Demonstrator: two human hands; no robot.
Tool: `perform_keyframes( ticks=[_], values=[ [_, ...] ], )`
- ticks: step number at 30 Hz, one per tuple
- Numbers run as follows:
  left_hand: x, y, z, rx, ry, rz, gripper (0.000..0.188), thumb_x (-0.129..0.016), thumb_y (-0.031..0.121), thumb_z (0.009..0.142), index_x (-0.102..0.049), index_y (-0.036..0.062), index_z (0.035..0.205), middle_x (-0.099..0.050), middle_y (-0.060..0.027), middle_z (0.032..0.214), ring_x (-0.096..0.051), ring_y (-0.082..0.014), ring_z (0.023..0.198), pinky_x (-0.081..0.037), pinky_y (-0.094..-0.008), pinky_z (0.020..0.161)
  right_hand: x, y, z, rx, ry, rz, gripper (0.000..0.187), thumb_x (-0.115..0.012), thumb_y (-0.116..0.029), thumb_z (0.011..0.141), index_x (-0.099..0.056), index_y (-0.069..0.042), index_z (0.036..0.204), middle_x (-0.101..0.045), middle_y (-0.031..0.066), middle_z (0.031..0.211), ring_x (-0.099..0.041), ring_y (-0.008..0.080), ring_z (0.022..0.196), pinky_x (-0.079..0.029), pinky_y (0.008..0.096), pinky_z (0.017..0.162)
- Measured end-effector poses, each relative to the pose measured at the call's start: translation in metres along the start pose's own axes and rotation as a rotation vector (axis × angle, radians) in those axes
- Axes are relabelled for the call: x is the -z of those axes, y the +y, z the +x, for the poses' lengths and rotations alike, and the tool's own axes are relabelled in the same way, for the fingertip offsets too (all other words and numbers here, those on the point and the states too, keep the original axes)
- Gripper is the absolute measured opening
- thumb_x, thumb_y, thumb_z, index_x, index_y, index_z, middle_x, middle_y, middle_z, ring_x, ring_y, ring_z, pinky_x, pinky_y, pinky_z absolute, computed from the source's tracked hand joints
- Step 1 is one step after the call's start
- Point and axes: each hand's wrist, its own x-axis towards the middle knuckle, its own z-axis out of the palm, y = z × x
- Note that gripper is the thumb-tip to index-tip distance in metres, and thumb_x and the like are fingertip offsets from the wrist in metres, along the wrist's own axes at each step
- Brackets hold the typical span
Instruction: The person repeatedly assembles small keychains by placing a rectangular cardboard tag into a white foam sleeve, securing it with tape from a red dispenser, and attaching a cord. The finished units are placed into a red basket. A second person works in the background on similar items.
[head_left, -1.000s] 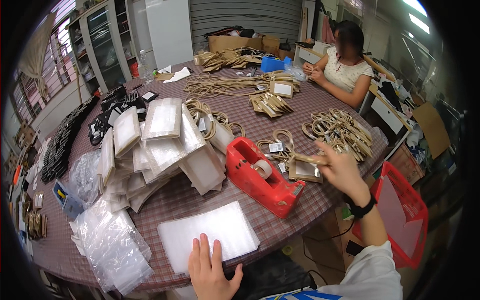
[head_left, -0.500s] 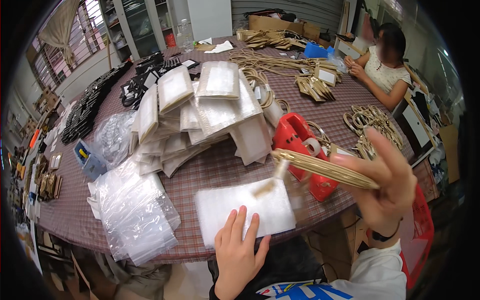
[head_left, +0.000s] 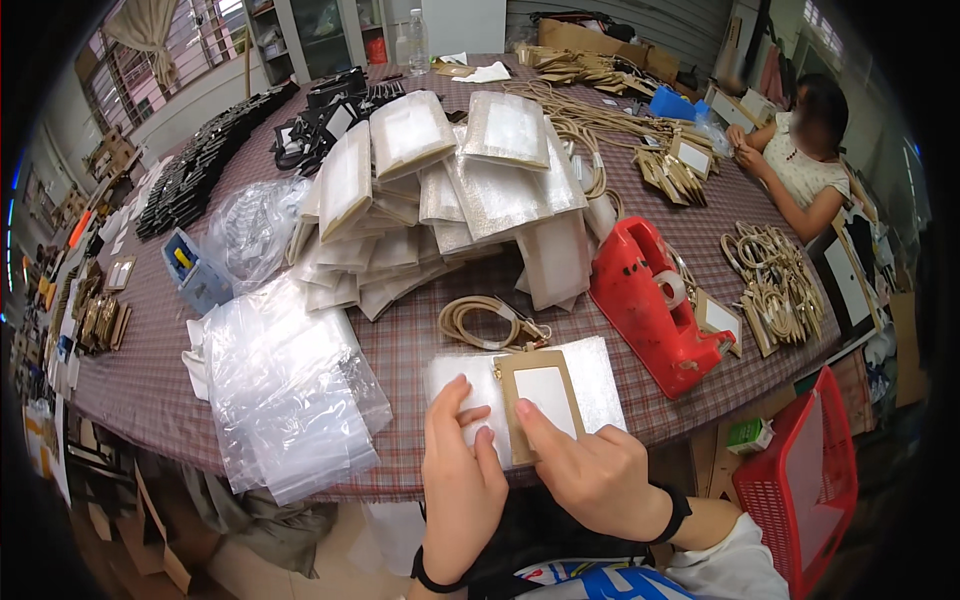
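Note:
A tan badge holder with a white card in its window lies over white foam wrap at the table's near edge. Its tan cord lanyard, coiled and banded, rests on the cloth just beyond. My right hand is at the holder's lower right, its index finger pressed on the card and the other fingers curled; its thumb is hidden. On the left, my left hand is open, fingers bent and apart, over the wrap's left side beside the holder.
A red tape dispenser stands right of the wrap. Wrapped holders are piled beyond it; clear plastic bags lie left. Farther right are coiled lanyards and a seated person. A red basket stands below the table edge.
My right hand has come down and left from the raised cord coil, which now rests on the table. The holder has settled on the wrap. My left hand has shifted from flat to bent fingers.

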Motion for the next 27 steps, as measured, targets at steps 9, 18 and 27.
perform_keyframes(
  ticks=[9, 18, 27],
  values=[
    [-0.022, -0.001, 0.024, -0.170, 0.029, 0.539, 0.034, -0.069, 0.007, 0.095, -0.069, 0.0070, 0.129, -0.071, -0.0137, 0.098, -0.066, -0.0303, 0.085, -0.053, -0.0437, 0.072, -0.002, 0.013, -0.015, -0.082, -0.090, 0.328, 0.072, -0.081, -0.015, 0.081, -0.058, 0.000, 0.147, -0.078, 0.0100, 0.105, -0.055, 0.0173, 0.050, -0.044, 0.0315, 0.050],
    [-0.024, -0.006, 0.029, -0.224, 0.078, 0.504, 0.013, -0.070, 0.007, 0.094, -0.071, 0.0058, 0.108, -0.069, -0.0093, 0.098, -0.066, -0.0311, 0.087, -0.053, -0.0426, 0.074, -0.001, 0.039, -0.024, -0.356, 0.222, 0.385, 0.065, -0.080, -0.011, 0.086, -0.057, -0.001, 0.146, -0.073, 0.0172, 0.104, -0.071, 0.0349, 0.072, -0.056, 0.0418, 0.064],
    [-0.010, 0.008, 0.020, -0.205, -0.068, 0.548, 0.030, -0.079, 0.014, 0.087, -0.069, 0.0025, 0.113, -0.069, -0.0135, 0.108, -0.068, -0.0315, 0.096, -0.055, -0.0413, 0.081, -0.007, 0.036, -0.018, -0.515, 0.127, 0.356, 0.065, -0.077, -0.005, 0.085, -0.054, -0.002, 0.146, -0.070, 0.0122, 0.098, -0.071, 0.0341, 0.074, -0.055, 0.0418, 0.063]
  ],
)
